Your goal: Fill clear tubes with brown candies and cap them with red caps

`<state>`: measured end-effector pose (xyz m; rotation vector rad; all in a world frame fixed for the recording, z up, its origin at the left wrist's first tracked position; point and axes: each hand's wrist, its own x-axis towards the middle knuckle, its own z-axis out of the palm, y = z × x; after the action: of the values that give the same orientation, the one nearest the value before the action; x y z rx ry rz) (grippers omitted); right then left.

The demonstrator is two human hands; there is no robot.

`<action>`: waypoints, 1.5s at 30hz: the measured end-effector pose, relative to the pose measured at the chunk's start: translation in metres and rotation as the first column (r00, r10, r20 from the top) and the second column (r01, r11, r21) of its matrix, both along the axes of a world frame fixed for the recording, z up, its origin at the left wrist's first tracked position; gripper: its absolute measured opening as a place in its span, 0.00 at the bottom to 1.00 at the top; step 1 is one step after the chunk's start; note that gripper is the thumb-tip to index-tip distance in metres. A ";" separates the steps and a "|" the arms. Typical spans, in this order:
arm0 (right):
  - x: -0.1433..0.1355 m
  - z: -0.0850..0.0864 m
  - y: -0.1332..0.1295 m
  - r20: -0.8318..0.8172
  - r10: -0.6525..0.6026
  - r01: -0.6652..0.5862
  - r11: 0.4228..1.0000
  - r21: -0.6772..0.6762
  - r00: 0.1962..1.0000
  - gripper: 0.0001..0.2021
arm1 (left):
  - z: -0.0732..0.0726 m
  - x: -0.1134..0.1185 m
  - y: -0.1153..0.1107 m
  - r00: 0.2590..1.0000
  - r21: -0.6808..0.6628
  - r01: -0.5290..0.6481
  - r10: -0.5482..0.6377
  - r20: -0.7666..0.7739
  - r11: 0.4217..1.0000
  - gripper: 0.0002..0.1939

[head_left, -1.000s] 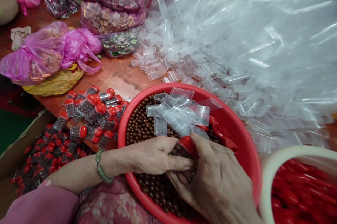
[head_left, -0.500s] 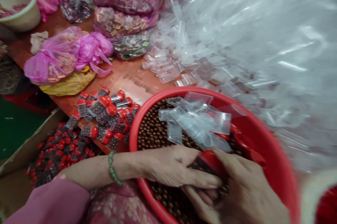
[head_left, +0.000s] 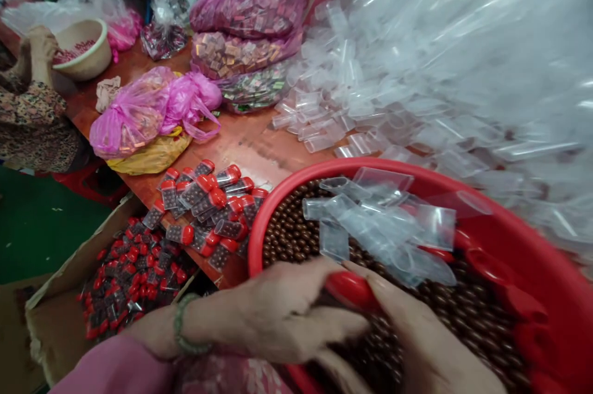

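In front of me a large red basin [head_left: 257, 233] holds many shiny brown balls [head_left: 477, 320]. Several clear plastic sleeves [head_left: 384, 221] lie on the balls, with loose red caps [head_left: 523, 295] along the right inner wall. Over the basin, my left hand [head_left: 282, 307] and my right hand [head_left: 426, 338] close together around a red-capped container [head_left: 351, 289]. Its red end shows between the hands; fingers and blur hide the rest. Finished-looking red-capped containers filled with brown balls [head_left: 204, 196] are heaped on the table left of the basin.
A cardboard box [head_left: 60, 283] full of similar containers [head_left: 134, 276] stands below the table edge. Pink bags [head_left: 134, 113] and stacked bags of small pieces [head_left: 245, 48] sit farther back. Loose clear sleeves [head_left: 333, 116] spread rightward. Another person's hands [head_left: 41, 45] are by a cream bowl [head_left: 95, 57].
The view has shifted left, so the table and basin appear farther right. Both hands stay together on the container, slightly lower in view. Another person's hands now show by the cream bowl.
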<state>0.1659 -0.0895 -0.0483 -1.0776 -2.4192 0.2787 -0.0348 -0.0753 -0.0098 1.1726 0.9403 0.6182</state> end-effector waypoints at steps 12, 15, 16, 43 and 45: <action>0.034 0.011 0.031 -0.002 -0.305 0.304 0.949 0.086 0.952 0.12 | -0.018 -0.095 0.014 0.447 0.800 0.125 0.687 -0.573 0.587 0.15; 0.042 0.009 0.049 -0.008 -0.310 0.309 0.948 0.080 0.951 0.08 | -0.011 -0.048 0.028 0.636 0.823 0.163 0.580 -0.509 0.544 0.11; 0.042 0.008 0.055 0.003 -0.291 0.291 0.955 0.063 0.957 0.08 | -0.009 -0.033 0.033 0.693 0.826 0.197 0.520 -0.498 0.528 0.10; 0.017 0.027 0.042 -0.507 -0.343 -0.121 0.724 -0.679 0.791 0.05 | -0.018 0.014 0.038 0.986 0.598 0.105 -0.006 -0.165 0.794 0.07; 0.016 0.024 0.038 -0.515 -0.412 -0.035 0.755 -0.655 0.752 0.05 | -0.019 0.015 0.037 0.981 0.607 0.144 -0.034 -0.188 0.781 0.08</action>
<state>0.1818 -0.0519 -0.0240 -1.2341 -1.5708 1.2474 -0.0199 -0.0388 -0.0286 1.8781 0.8327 0.7916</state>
